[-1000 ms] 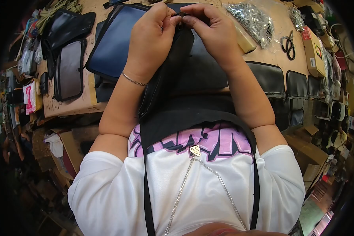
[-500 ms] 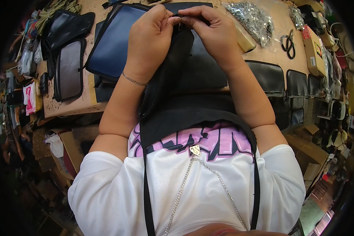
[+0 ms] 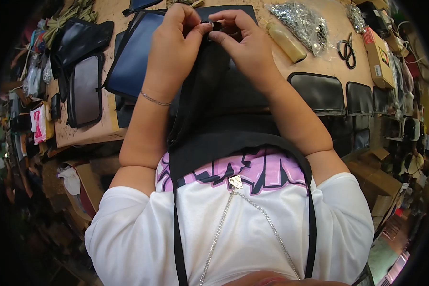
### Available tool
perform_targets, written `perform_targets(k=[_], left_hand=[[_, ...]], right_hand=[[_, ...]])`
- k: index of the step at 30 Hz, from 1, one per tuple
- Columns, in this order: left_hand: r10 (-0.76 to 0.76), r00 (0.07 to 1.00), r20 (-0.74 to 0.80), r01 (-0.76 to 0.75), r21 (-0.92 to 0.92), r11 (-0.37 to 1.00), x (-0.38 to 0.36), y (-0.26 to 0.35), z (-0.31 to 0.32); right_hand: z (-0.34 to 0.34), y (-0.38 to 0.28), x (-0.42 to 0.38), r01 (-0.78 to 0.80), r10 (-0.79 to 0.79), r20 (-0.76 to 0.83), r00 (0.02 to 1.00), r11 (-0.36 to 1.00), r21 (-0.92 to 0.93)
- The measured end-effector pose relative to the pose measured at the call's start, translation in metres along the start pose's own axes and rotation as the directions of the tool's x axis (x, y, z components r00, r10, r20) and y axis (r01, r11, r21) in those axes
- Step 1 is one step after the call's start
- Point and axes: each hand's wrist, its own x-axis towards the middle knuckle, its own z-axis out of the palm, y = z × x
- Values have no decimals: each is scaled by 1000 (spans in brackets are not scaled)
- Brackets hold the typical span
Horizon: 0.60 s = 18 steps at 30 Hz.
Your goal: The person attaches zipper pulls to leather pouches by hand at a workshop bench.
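Black fabric [image 3: 202,76] hangs from between my hands down toward the black apron [image 3: 229,138]. My left hand [image 3: 178,35] pinches its top edge with thumb and fingers. Close on the right, my right hand [image 3: 238,33] has its thumb and fingers closed on the same black edge, where a small shiny bit shows. What exactly lies between the fingertips is partly hidden. Behind my left wrist lie blue and black flat panels [image 3: 133,57], stacked on the table. A dark flat sheet [image 3: 245,86] lies beneath the fabric.
On the table [image 3: 86,136] are a bottle [image 3: 286,42], a plastic bag of metal pieces [image 3: 302,24], black scissors [image 3: 347,51] and a cardboard box [image 3: 379,59]. Black-edged panels [image 3: 317,93] lie along the front right edge. More dark pieces [image 3: 86,90] lie on the left.
Both hands have shifted slightly left, with a little more space between them, and a short black strip now shows between the fingertips. The view has shifted slightly.
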Motion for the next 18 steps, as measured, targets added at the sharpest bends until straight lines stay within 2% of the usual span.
perform_targets(k=[1,3,4,6,7,10,13,16,18], left_hand=[[2,998,58,-1,-21,1000,3,4,-4],[10,985,175,1,-63,998,7,10,-10],[69,978,196,-68,-13,998,9,6,-13],[184,951,248,-209,78,975,17,-1,-15],[191,953,234,-221,111,969,16,3,-14],[204,958,201,-242,189,952,15,21,-12],[224,956,188,-261,204,944,17,27,-12],[264,949,173,-298,215,930,21,33,-13],[266,953,142,-296,262,919,20,38,-9]], right_hand=[[1,0,-1,-69,68,22,997,994,90],[3,-6,-1,-81,88,-20,996,972,218],[3,-8,-2,-86,101,-41,994,956,282],[1,-5,4,-118,113,39,993,969,215],[-1,-3,6,-133,120,80,989,975,179],[-8,-9,10,-260,194,230,954,914,310],[-2,-12,11,-199,158,142,977,916,349],[2,-6,11,-370,294,229,928,802,469],[3,4,13,-352,262,248,933,813,464]])
